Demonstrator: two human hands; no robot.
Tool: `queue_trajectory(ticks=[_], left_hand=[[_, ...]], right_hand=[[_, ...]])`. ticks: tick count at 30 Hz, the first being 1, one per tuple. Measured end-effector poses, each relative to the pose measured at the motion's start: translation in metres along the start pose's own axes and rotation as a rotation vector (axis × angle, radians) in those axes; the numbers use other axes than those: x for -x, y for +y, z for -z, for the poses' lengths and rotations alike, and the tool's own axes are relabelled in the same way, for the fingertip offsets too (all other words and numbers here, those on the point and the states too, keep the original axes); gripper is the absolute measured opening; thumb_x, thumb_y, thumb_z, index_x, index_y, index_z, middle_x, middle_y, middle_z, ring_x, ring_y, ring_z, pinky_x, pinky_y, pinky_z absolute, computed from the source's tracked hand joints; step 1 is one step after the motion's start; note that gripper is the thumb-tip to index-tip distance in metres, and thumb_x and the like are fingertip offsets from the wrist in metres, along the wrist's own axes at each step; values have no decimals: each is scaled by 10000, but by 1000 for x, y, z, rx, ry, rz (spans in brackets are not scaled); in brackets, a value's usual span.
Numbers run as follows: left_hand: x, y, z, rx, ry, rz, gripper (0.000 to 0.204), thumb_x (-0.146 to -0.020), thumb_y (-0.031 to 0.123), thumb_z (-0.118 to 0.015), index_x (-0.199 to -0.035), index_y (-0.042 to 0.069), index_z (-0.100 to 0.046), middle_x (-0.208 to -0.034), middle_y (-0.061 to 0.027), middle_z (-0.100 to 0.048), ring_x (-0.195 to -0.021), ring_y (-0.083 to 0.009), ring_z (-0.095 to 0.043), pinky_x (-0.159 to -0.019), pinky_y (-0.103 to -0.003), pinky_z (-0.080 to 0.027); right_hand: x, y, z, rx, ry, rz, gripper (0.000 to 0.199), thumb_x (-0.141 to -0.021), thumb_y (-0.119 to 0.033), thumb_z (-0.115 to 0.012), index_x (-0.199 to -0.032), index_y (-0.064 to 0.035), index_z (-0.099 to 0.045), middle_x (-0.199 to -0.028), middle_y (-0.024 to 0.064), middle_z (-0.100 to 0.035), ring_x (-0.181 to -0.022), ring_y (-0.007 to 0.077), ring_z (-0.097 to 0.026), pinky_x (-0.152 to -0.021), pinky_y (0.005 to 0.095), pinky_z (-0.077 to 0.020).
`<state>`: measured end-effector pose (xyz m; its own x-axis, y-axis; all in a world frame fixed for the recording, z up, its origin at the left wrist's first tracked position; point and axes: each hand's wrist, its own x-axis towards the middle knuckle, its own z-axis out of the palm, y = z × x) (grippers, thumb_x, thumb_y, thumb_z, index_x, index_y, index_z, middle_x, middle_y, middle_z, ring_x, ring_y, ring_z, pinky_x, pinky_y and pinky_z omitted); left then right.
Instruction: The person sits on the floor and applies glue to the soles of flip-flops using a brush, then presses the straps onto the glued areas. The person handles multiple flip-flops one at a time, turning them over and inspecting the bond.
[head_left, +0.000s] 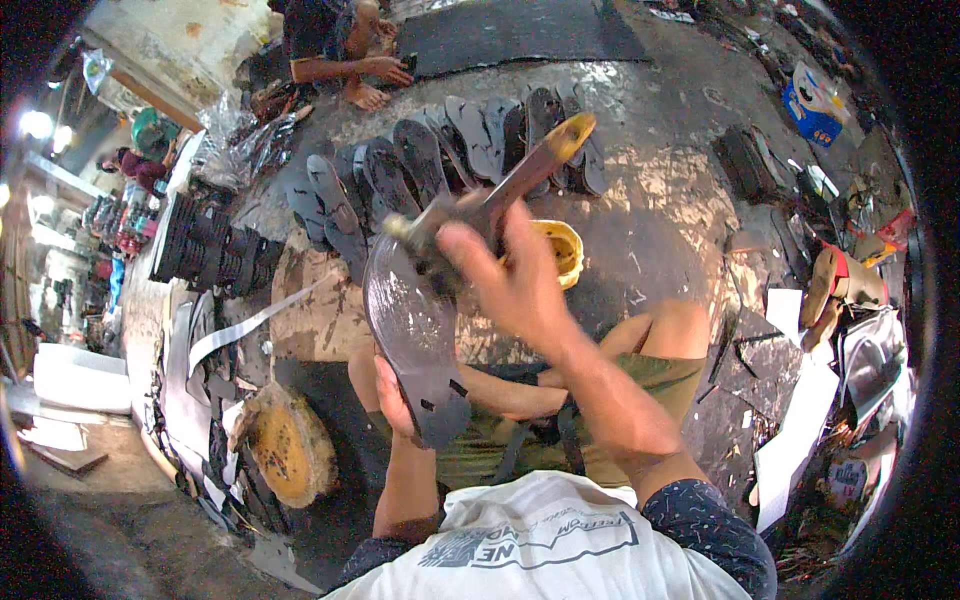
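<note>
Head view shows the left hand [395, 400] clamped on the heel end of a dark sandal sole [410, 330], held up over the lap with its glossy face tilted up. The right hand [515, 285], blurred, is closed around a brush [500, 185] whose bristle end rests at the toe of the sole. Just behind sits a yellow glue pot [562, 250]. On the floor beyond, a row of soles [440, 160] lies fanned out, seemingly already coated. Judging by that, many are done and this one is mid-coating; how many uncoated remain cannot be told.
</note>
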<state>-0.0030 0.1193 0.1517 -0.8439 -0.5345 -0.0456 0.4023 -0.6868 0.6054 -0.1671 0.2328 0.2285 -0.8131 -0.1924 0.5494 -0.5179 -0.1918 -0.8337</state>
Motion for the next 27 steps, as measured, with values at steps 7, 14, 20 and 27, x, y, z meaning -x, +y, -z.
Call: queue_trajectory(ticks=[7,14,20,27], left_hand=[[-5,0,7,112,-317,90,705,-995,595,-495,-1511,118,-433,-1506,-174,-493,-1284,-386,-555,-921,-536,-524],[-19,5,2,282,-139,95,622,-1029,521,-462,-1430,46,-495,-1432,-166,-558,-1199,-319,-618,-923,-561,-586],[-10,-8,-5,-501,-77,-278,596,-1059,489,-424,-1501,89,-443,-1470,-150,-539,-1224,-319,-613,-966,-543,-567],[-13,-1,-26,32,-121,31,702,-1046,606,-407,-1518,86,-434,-1433,-160,-573,-1250,-339,-613,-1002,-492,-550]], right_hand=[[-33,-5,19,205,-320,78,290,-980,-198,-710,-1201,-25,-638,-1146,164,-688,-1045,282,-665,-915,404,-509],[32,-8,10,36,-406,-83,348,-976,-214,-714,-1228,-7,-592,-1090,183,-714,-992,332,-705,-894,422,-534],[-11,5,-7,185,-63,-58,352,-963,-185,-705,-1226,7,-570,-1012,223,-690,-958,412,-689,-843,449,-540],[-27,13,6,202,-240,218,298,-958,-200,-727,-1148,5,-621,-993,171,-679,-922,349,-661,-834,426,-519]])
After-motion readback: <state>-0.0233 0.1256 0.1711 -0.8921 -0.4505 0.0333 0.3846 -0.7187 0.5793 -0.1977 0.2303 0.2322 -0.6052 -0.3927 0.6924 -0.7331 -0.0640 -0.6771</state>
